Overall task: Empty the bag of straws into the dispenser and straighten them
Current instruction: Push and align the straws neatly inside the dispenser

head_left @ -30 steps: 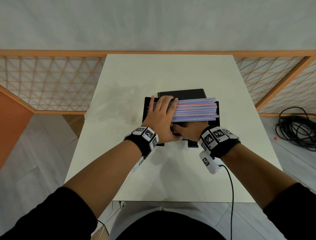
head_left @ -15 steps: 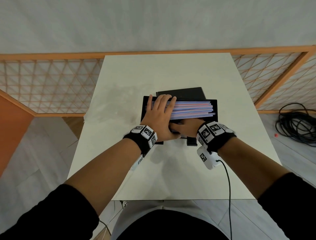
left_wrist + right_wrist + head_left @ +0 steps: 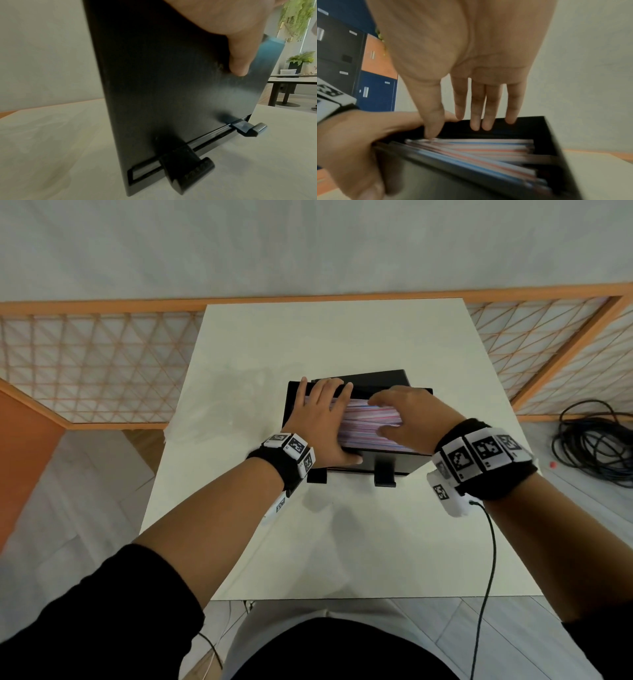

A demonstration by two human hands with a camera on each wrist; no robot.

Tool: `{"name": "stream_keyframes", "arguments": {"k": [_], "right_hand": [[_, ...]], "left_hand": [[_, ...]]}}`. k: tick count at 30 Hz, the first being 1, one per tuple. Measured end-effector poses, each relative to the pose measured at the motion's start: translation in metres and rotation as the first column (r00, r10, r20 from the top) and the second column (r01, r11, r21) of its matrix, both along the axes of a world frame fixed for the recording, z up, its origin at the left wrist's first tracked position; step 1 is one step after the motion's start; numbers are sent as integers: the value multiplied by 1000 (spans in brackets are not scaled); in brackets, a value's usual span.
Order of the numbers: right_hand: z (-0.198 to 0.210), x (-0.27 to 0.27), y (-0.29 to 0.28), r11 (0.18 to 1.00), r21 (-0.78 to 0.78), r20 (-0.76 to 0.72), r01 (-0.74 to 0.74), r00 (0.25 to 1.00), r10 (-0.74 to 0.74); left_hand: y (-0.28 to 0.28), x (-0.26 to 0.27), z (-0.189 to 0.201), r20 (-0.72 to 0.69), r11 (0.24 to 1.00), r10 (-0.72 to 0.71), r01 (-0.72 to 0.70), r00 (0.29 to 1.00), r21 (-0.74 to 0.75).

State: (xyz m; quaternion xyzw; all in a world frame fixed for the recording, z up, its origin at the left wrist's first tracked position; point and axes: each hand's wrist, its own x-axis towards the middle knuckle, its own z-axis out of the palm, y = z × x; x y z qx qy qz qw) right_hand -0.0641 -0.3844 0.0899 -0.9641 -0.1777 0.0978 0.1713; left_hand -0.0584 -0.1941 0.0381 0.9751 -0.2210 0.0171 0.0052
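Note:
The black dispenser (image 3: 387,457) stands on the white table (image 3: 342,542), its open top filled with striped pink, blue and white straws (image 3: 363,422) lying lengthwise. My left hand (image 3: 329,422) holds the dispenser's left end, fingers laid over the straws' ends and thumb (image 3: 240,60) pressed on the front panel (image 3: 171,94). My right hand (image 3: 387,417) hovers spread over the right part of the straws. In the right wrist view its thumb (image 3: 431,132) touches the straws (image 3: 488,148), which lie slightly fanned, while the other fingers (image 3: 479,121) hang straight near the back wall.
A flat black piece (image 3: 363,376) lies just behind the dispenser. Two black tabs (image 3: 385,475) stick out at its front base. A faint clear sheet (image 3: 222,412) lies on the table to the left. An orange lattice railing (image 3: 85,364) borders the table; coiled cable (image 3: 596,440) lies on the floor to the right.
My right hand left the front of the straw bundle and rose over its top. The straws sank from above the rim down into the dispenser. My left hand stayed at the left end.

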Motion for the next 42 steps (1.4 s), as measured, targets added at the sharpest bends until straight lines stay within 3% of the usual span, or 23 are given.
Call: {"name": "stream_keyframes", "arguments": {"k": [3,5,11,15,17,21,23,28,30,32,35,40,42], "right_hand": [[-7,5,-3,986,-165,-152,15,988,-40],[-18,8,1,966,-256,-179,15,982,-63],[-31,12,16,905,-421,-41,67,995,-93],[-36,1,12,926,-335,272,173,959,-80],[-38,-4,8,953,-246,344,177,935,-85],[-33,-7,3,996,-26,176,80,982,-74],[-27,-7,3,997,11,88,72,993,-73],[-33,0,12,975,-209,-82,72,993,-91],[-36,0,17,961,-264,-50,76,994,-92],[-36,-4,18,953,-283,71,106,993,-89],[-37,-11,13,971,-187,244,147,965,-99],[-35,-11,-3,988,-7,193,156,969,-152],[-39,-11,-9,984,12,199,176,964,-175]], "left_hand": [[0,-1,-2,10,1000,-3,4,1000,-16],[0,-1,-3,14,1000,-6,7,1000,-24],[1,-4,-4,35,999,-14,15,999,-36],[2,-6,-5,53,999,-11,14,999,-43],[2,-7,-5,53,999,-16,18,998,-47],[1,-7,-6,54,999,-15,17,998,-42],[1,-8,-6,54,999,-11,13,998,-33],[2,-12,-6,63,999,-22,24,998,-34],[2,-15,-6,67,999,-19,21,998,-29],[3,-16,-6,71,999,-21,24,997,-35],[3,-13,-7,71,999,-17,19,997,-33],[1,-4,-3,-8,1000,-9,9,1000,11],[3,0,4,-90,998,-14,8,996,-61]]}}
